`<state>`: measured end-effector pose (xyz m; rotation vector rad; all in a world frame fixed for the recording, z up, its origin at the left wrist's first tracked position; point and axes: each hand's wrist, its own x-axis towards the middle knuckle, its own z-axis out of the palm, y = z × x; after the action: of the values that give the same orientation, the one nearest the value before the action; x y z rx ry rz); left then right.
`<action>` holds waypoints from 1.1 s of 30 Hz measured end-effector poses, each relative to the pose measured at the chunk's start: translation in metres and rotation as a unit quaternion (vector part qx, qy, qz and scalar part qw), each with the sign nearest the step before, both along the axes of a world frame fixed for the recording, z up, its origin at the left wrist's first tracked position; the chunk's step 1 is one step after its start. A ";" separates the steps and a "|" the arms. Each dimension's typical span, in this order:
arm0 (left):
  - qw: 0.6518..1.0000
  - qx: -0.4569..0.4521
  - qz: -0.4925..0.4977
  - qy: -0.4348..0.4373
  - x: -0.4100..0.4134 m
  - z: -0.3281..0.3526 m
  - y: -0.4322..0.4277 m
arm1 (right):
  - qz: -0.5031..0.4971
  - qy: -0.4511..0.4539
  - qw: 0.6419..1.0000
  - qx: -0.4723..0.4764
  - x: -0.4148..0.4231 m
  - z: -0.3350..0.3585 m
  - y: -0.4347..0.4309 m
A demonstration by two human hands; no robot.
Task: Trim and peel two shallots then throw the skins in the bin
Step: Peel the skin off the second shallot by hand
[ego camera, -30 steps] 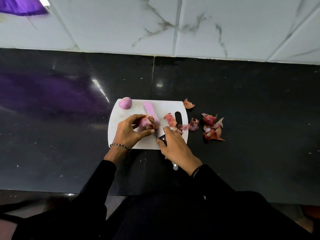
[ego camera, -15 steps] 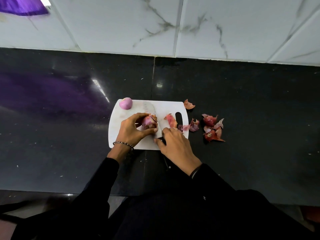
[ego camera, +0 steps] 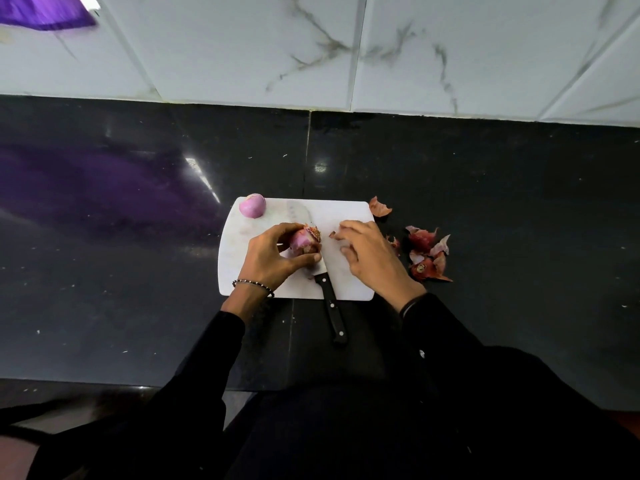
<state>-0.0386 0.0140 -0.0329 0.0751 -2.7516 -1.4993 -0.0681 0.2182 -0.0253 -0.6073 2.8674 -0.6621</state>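
Nearest first: the knife (ego camera: 332,315) is lying flat, its black handle overhanging the near edge of the cutting board (ego camera: 242,271) onto the dark desk (ego camera: 138,271), its blade running away under the work; neither hand is touching it. On the board the left hand (ego camera: 273,254) is gripping the second shallot (ego camera: 304,241), fingers curled over its far side, thumb pressing the near side. Just beside it the right hand (ego camera: 370,258) is hovering, fingers loosely bent, holding nothing I can make out. A small skin scrap (ego camera: 333,234) is sitting at its fingertips, contact uncertain. The bulb is showing pale purple flesh, with dry papery skin clinging at its right end.

Judgement: the bulb is looking light, firm and round, slick where bare, so it is wanting a steady wrap like the present one. The skin is looking thin and brittle, likely tearing in flakes. The best purchase is probably the ragged lifted edge at that right end, pinched and pulled along the bulb.

Further right, off the board, loose skins (ego camera: 427,254) are lying piled on the desk, featherweight, probably needing gathering by the handful. At the board's far left corner the peeled shallot (ego camera: 252,206) is resting; one more skin flake (ego camera: 379,207) is lying by the far right corner
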 end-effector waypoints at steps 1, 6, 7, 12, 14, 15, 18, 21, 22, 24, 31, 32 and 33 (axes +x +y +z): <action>1.000 -0.001 0.000 0.000 0.000 0.000 0.000 | -0.016 0.008 1.000 -0.006 -0.001 0.000 0.002; 1.000 -0.004 -0.007 0.001 0.001 0.001 0.003 | -0.068 0.026 0.997 0.001 -0.006 0.007 0.017; 1.000 -0.005 -0.009 0.000 0.001 0.001 0.004 | -0.059 0.018 0.998 0.011 -0.005 0.009 0.019; 1.000 -0.010 -0.020 -0.002 0.000 0.002 0.009 | -0.005 -0.063 0.995 0.081 0.001 0.011 0.025; 1.000 -0.009 -0.021 -0.002 0.000 0.003 0.010 | -0.005 -0.061 0.993 0.101 0.001 0.012 0.022; 1.000 -0.008 -0.020 -0.002 -0.001 0.003 0.010 | -0.006 -0.056 0.992 0.112 0.001 0.014 0.020; 0.999 -0.016 -0.027 -0.005 0.000 0.004 0.012 | -0.008 -0.032 0.991 0.130 0.003 0.018 0.016; 0.999 -0.019 -0.031 -0.008 0.000 0.006 0.014 | -0.002 -0.016 0.991 0.132 0.006 0.020 0.014; 0.999 -0.019 -0.030 -0.007 0.000 0.006 0.014 | 0.003 -0.013 0.991 0.132 0.006 0.020 0.014; 0.999 -0.016 -0.030 -0.006 0.000 0.006 0.016 | 0.005 -0.007 0.993 0.121 0.008 0.019 0.016; 0.999 -0.014 -0.050 -0.005 0.000 0.008 0.025 | -0.116 0.018 0.993 0.021 0.014 0.023 0.048; 0.998 -0.015 -0.055 -0.007 0.000 0.008 0.027 | -0.126 0.018 0.992 0.021 0.015 0.024 0.052; 0.998 -0.015 -0.058 -0.008 0.000 0.009 0.030 | -0.136 0.014 0.990 0.018 0.016 0.024 0.057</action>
<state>-0.0390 0.0435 -0.0244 -0.0743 -2.8354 -1.4874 -0.0516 0.2749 -0.0011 -0.2239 3.0107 -0.6389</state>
